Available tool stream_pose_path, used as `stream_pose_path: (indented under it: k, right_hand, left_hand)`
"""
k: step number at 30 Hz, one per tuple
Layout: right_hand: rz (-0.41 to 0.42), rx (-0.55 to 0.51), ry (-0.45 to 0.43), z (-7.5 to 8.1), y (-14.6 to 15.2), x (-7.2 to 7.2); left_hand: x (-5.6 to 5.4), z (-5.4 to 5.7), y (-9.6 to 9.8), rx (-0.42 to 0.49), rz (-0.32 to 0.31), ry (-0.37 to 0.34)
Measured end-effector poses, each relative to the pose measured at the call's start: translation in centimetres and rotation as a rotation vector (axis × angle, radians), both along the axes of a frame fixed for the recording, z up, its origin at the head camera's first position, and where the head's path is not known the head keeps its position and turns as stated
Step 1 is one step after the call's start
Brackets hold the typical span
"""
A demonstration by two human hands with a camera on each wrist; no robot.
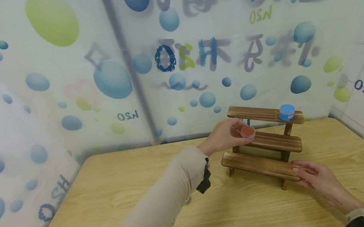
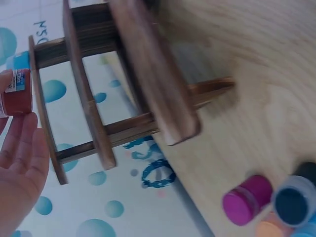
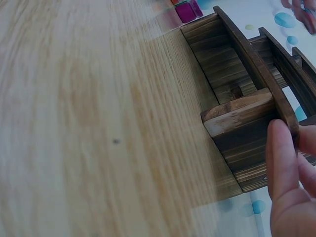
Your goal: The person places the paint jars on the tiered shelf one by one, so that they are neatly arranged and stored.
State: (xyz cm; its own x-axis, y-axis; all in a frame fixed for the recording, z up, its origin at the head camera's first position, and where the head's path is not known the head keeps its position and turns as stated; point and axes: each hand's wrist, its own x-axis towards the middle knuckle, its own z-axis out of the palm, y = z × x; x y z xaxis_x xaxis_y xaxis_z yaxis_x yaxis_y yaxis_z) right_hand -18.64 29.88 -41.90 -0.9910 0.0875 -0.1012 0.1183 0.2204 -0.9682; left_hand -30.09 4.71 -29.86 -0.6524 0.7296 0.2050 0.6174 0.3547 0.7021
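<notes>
A dark-stained wooden stand [image 1: 258, 165] with three stepped shelves is on the table. My left hand [image 1: 221, 138] grips a small paint jar [image 1: 248, 132], its red contents and printed label showing in the left wrist view [image 2: 19, 94]. This jar is held up beside the stand's upper tiers. A blue paint jar [image 1: 287, 112] stands at the right end of the top shelf. With thumb and fingers, my right hand [image 1: 322, 184] pinches the right end of the lowest shelf; the right wrist view shows the thumb against the board [image 3: 284, 116].
On the wooden table [image 1: 117, 181], a purple jar [image 2: 247, 200], a dark jar [image 2: 291, 203], a peach jar [image 2: 272, 227] and others cluster together. My left forearm mostly hides them in the head view. Printed sheeting [image 1: 102, 115] rises behind the table and on both sides.
</notes>
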Motion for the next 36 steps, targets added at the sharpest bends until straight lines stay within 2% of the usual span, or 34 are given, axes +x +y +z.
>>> stream_pose_path:
  k: [6,10,15,22,26,30,36]
  right_hand:
    - [0.004,-0.007,0.003,0.0,0.1,-0.2]
    - [-0.003,-0.018,0.018,-0.1,0.2,-0.2]
    - [-0.006,-0.026,0.033,-0.3,0.3,0.0]
    - [-0.019,-0.028,0.038,-0.6,0.3,0.1]
    - [-0.013,-0.025,0.051,-0.6,0.3,0.0]
    - [-0.017,-0.047,0.057,-0.6,0.3,-0.1]
    - [-0.019,-0.071,0.048,-0.7,0.3,-0.2]
  left_hand:
    - [-0.9,1.7,2.0,0.031,0.038,0.05]
    - [-1.5,2.2,3.1,0.082,0.068,0.047]
    - [-2.1,1.6,4.6,0.114,0.114,0.043]
    - [-1.9,0.9,6.4,0.15,0.195,0.04]
    - [-2.0,0.8,7.2,0.171,0.23,0.034]
    - [-2.1,0.8,7.8,0.178,0.248,0.063]
    - [-2.0,0.4,8.1,0.152,0.283,0.063]
